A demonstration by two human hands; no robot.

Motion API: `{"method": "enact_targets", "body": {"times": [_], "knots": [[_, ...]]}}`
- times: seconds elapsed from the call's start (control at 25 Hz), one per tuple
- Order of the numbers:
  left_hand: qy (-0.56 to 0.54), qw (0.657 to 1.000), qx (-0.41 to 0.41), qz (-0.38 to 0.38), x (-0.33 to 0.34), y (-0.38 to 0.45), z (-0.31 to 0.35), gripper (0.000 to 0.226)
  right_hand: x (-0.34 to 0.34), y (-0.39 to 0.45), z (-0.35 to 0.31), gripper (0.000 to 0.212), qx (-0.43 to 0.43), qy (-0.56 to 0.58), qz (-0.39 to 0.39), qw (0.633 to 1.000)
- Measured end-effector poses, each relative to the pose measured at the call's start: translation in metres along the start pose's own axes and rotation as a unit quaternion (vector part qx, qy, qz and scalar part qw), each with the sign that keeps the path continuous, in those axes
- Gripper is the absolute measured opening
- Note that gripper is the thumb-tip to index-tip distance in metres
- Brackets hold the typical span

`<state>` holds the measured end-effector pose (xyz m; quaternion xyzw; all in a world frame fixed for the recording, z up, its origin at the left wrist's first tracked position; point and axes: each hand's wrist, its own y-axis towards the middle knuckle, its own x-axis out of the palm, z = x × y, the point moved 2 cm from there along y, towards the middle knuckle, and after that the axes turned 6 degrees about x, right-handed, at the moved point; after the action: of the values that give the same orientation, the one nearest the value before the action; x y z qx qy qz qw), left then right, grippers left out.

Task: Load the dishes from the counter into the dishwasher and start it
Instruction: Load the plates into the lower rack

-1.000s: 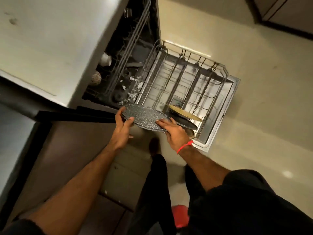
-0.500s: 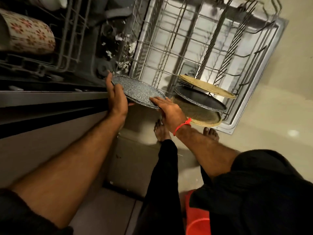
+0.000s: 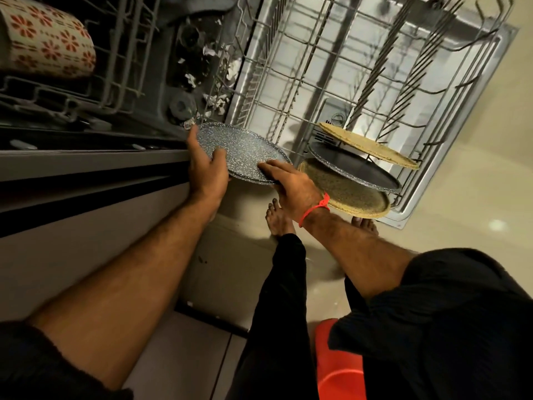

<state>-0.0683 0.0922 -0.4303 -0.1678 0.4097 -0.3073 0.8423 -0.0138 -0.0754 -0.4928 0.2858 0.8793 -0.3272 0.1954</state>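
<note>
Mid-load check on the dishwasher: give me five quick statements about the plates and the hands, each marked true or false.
1. Both hands hold the speckled plate. True: left hand and right hand grip its edges.
2. The lower rack is empty. False: three plates stand in it already.
3. The speckled plate is seated in the rack. False: it is in the hands, at the rack's near edge.
4. A flowered cup lies in the upper rack. True.
5. The right wrist is bare. False: it wears a red band.
</note>
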Motion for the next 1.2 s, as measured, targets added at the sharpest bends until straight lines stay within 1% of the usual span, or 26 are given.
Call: {"method": "enact_targets", "body": {"times": [0.08, 0.16, 0.24, 0.36, 0.48, 0.56, 0.72, 0.8, 0.88, 0.96, 1.04, 1.12, 1.2], "knots": [[0.004, 1.000, -0.005, -0.009, 0.001, -0.008, 0.000, 0.076, -0.001, -0.002, 0.003, 0.053, 0.006, -0.014, 0.002, 1.000], [-0.002, 1.000, -0.008, 0.000, 0.003, -0.013, 0.000, 0.077, -0.002, -0.003, 0.002, 0.060, 0.014, -0.028, 0.018, 0.999], [-0.012, 1.000, -0.001, 0.005, 0.004, -0.013, -0.001, 0.077, -0.003, -0.002, 0.001, 0.063, 0.020, -0.019, 0.035, 0.999], [-0.014, 1.000, 0.018, -0.013, 0.006, -0.009, 0.002, 0.073, -0.009, 0.005, 0.000, 0.056, 0.017, 0.007, 0.036, 0.999], [-0.023, 0.998, 0.029, -0.041, 0.009, -0.007, 0.006, 0.066, -0.010, 0.013, -0.001, 0.043, 0.024, 0.030, 0.040, 0.998], [-0.009, 0.998, 0.018, -0.058, 0.013, -0.004, 0.002, 0.065, -0.007, 0.012, -0.004, 0.045, 0.034, 0.030, 0.034, 0.998], [0.006, 0.998, 0.013, -0.067, 0.017, -0.009, -0.009, 0.068, -0.003, 0.004, -0.003, 0.054, 0.046, 0.026, 0.001, 0.999], [0.016, 0.997, 0.025, -0.076, 0.019, -0.012, -0.014, 0.073, -0.005, 0.000, -0.001, 0.056, 0.038, 0.030, 0.007, 0.999], [0.011, 0.996, 0.040, -0.082, 0.022, -0.015, -0.019, 0.079, -0.011, -0.005, 0.000, 0.056, 0.019, 0.034, 0.032, 0.999], [0.002, 0.996, 0.050, -0.068, 0.026, -0.022, -0.022, 0.083, -0.019, -0.012, 0.001, 0.055, 0.002, 0.036, 0.061, 0.997], [0.008, 0.998, 0.063, -0.030, 0.031, -0.033, -0.020, 0.086, -0.028, -0.020, 0.000, 0.052, -0.015, 0.040, 0.092, 0.995], [0.019, 0.995, 0.096, 0.003, 0.038, -0.049, -0.015, 0.077, -0.038, -0.030, 0.000, 0.051, -0.033, 0.029, 0.121, 0.992], [0.022, 0.989, 0.143, 0.007, 0.047, -0.064, -0.011, 0.062, -0.048, -0.039, 0.003, 0.052, -0.051, 0.012, 0.137, 0.989]]}}
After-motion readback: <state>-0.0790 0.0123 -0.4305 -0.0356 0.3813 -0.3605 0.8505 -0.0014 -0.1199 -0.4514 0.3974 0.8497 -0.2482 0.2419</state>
